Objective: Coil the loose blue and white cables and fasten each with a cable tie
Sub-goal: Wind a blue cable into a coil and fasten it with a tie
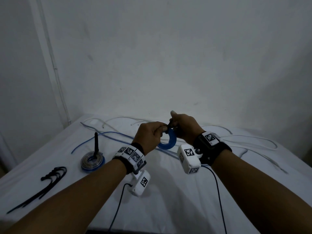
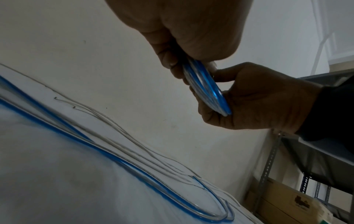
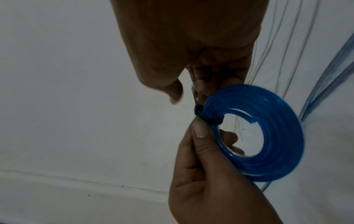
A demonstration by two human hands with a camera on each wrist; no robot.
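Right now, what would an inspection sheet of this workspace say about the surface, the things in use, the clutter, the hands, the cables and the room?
Surface: white sheet, wrinkled.
Job's things: blue coil held up, black tie wrapped round it; another tied coil lies on the sheet with its tie tail upright.
Clutter: spare black ties at the near left.
Grips: left hand pinches the coil by the tie; right hand pinches the tie's tail.
Cables: loose blue cable and white cables sprawl at the far side.
Surroundings: bare wall; metal shelving with cardboard boxes.
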